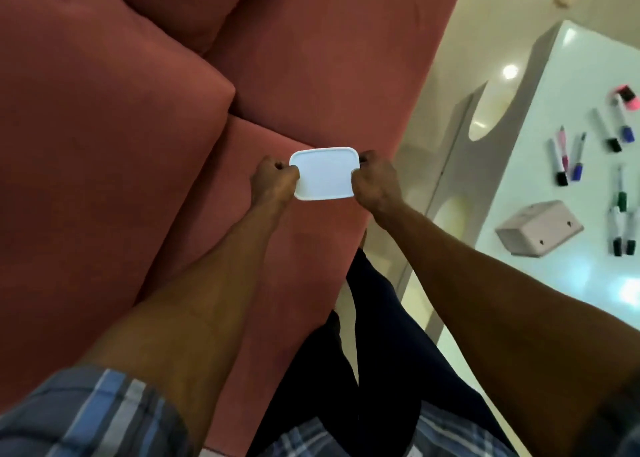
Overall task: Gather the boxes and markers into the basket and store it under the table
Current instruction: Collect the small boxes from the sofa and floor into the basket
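A white rectangular basket [325, 174] with rounded corners is held over the red sofa seat, seen from above. My left hand [275, 179] grips its left edge and my right hand [375, 181] grips its right edge. On the white table at the right lie several markers [568, 158] with black, blue, pink and green caps. A pale box [538, 228] lies on its side near the table's left edge. A pink and black box [626, 97] sits at the table's far right.
The red sofa [138, 145] fills the left and centre, with thick cushions. The white table [561, 283] has cut-out legs. Cream floor [450, 75] shows between sofa and table. My dark trouser legs stand beside the sofa's edge.
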